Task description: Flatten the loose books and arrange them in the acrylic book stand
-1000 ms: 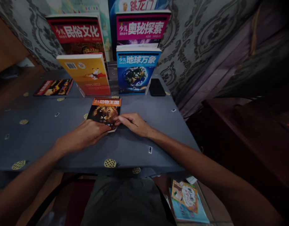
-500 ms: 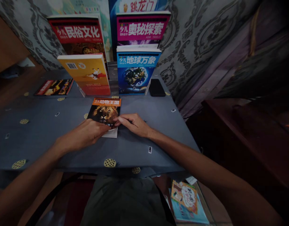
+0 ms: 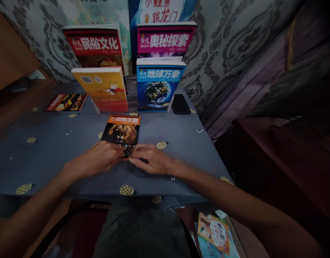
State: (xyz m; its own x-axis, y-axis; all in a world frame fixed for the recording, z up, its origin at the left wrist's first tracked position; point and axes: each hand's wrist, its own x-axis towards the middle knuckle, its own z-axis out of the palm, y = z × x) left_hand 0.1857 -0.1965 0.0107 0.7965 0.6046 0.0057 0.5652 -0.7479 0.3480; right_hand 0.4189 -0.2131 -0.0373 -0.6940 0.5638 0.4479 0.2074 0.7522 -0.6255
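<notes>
A lion-cover book [image 3: 121, 132] with an orange title band lies on the cloth in front of me, its front cover down flat. My left hand [image 3: 106, 154] is closed at the lower left edge, fingers bent over the book's bottom part. At the lower right corner, my right hand [image 3: 151, 158] pinches the edge with thumb and fingers. The fingertips of both hands nearly meet there and hide part of the bottom of the cover.
Behind stand an orange book [image 3: 102, 91], a blue earth book [image 3: 158, 87], a red book [image 3: 100, 44] and a magenta book [image 3: 165, 40]. A dark book [image 3: 65, 101] lies at left, a black phone [image 3: 181, 104] at right. More books [image 3: 214, 234] rest below the table's edge.
The lion book's cover, raised at the bottom with white page showing before, now lies down to its orange lower edge. My right hand has moved down toward me along the book.
</notes>
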